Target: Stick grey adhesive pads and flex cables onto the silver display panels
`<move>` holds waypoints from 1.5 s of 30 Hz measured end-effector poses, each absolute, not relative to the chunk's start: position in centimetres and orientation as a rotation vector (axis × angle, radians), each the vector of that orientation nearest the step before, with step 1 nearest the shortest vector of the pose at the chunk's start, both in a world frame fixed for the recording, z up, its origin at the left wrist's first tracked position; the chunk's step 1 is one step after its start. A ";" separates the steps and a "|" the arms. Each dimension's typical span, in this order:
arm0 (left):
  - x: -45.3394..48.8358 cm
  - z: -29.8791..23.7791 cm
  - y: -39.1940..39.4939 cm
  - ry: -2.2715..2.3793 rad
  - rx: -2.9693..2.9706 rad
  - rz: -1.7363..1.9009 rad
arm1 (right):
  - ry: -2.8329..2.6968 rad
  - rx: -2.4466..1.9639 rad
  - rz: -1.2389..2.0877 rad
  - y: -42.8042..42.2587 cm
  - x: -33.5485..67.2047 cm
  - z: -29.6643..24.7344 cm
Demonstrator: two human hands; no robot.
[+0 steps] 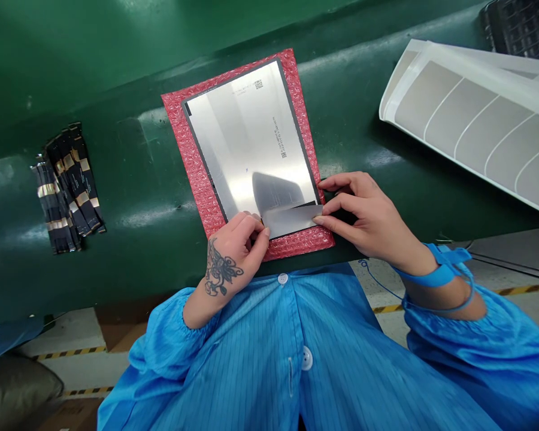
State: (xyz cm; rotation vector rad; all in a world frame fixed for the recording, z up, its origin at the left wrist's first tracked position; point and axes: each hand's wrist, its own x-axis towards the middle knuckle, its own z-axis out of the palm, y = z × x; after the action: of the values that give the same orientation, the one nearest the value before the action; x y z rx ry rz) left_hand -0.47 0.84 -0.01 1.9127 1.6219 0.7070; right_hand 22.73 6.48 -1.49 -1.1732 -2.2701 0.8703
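The left hand (236, 254) has its thumb and curled forefinger closed together at the near end of a thin grey strip (294, 221), while the right hand (366, 212) pinches the strip's other end between thumb and middle finger, its forefinger reaching out just beyond, by the panel's edge. Stretched between the two sets of fingertips, the strip lies over the bottom edge of a silver panel (233, 131); whether it touches the surface along its whole length, I cannot tell. The panel extends away beyond the fingers, resting on red bubble wrap (186, 158) that shows around its edges and just below the strip. Well to the left of the left fingers, a bunch of black flex cables (83, 185) lies on the green work surface (135, 173). Well right of the right fingers, and farther out, sits a curled white sheet with grey panels (474, 117).
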 end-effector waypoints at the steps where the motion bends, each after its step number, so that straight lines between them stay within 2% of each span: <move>1: -0.5 0.0 0.8 1.622 1.913 0.707 | -2.269 -1.169 0.867 6.5 22.7 -1.5; 33: -0.3 0.2 0.8 1.649 2.076 0.585 | -2.250 -1.216 0.918 6.4 22.7 -1.4; 45: -0.6 1.5 1.5 1.717 2.099 0.207 | -2.239 -1.228 0.923 6.4 22.7 -1.4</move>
State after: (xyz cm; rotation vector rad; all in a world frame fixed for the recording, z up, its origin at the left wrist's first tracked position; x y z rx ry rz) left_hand -0.58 1.55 1.47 2.0993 1.7171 0.2072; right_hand 22.68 6.43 -1.35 -1.2281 -2.2393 0.9229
